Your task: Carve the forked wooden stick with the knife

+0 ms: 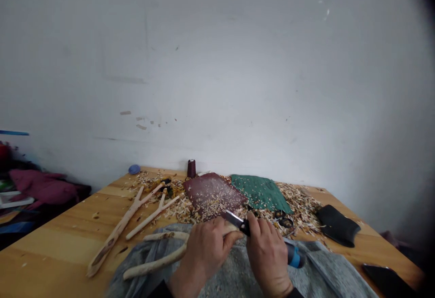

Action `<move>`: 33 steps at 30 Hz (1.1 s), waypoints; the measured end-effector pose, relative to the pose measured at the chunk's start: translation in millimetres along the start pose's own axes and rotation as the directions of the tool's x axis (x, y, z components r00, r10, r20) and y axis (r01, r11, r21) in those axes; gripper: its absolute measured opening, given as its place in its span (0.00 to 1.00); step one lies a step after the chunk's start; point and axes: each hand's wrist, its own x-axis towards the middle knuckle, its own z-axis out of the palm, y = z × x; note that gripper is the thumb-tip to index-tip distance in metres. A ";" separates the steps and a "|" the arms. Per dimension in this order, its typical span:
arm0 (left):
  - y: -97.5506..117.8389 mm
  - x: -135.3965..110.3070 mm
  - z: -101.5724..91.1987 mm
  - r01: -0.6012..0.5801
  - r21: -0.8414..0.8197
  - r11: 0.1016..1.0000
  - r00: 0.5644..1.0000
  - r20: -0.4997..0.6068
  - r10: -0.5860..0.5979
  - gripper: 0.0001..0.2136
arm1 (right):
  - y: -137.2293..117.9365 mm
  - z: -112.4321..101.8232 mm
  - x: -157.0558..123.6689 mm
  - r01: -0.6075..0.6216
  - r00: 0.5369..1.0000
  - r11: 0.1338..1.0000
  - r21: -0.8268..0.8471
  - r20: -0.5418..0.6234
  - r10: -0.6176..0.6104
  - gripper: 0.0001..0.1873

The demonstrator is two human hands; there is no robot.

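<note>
My left hand [206, 253] is closed around one pale peeled branch [152, 264], which forks into two arms running toward 8 o'clock; gripping it just behind the tip seems to keep the end steady and close to the blade. My right hand [268, 258] is wrapped firmly around one knife [240, 223], with its blue-and-black handle sticking out past my little finger toward 4 o'clock and its short blade angled up to the wood, a grip that seems to favour control over reach. Under both hands lies one grey cloth [238, 280], apparently there to cover my lap. Beyond it, at 10 o'clock on the wooden desk [44, 261], lie two forked sticks [117, 227], one long and one shorter, set side by side, their arms pointing away from me. Shavings [299, 209] are strewn in a broad drift from 11 to 2 o'clock, and they partly cover two pads: one maroon pad [212, 193] at 12 o'clock and one green pad [260, 192] just to its right, perhaps laid there to protect the desk. One black sheath [338, 225] sits at 2 o'clock, one phone [387, 280] at 4 o'clock, and farther off, against the wall, stand one dark spool [191, 168] at 12 o'clock and one blue tin [134, 169] at 11 o'clock.
</note>
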 end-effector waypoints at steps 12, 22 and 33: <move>-15.4 7.2 17.5 -0.070 -0.077 0.995 0.996 -0.051 0.066 0.16 | 10.1 22.4 -1.8 -0.378 0.924 0.868 0.323 0.186 0.333 0.14; -14.9 5.0 15.9 -0.114 -0.109 0.987 0.992 -0.068 0.107 0.15 | 5.3 19.5 -2.4 -0.452 0.891 0.578 0.679 0.381 0.248 0.13; -4.2 -9.8 27.1 -0.348 -0.256 0.902 0.898 -0.367 0.242 0.13 | -3.0 -1.5 6.6 -0.478 0.856 0.441 0.759 0.516 0.040 0.14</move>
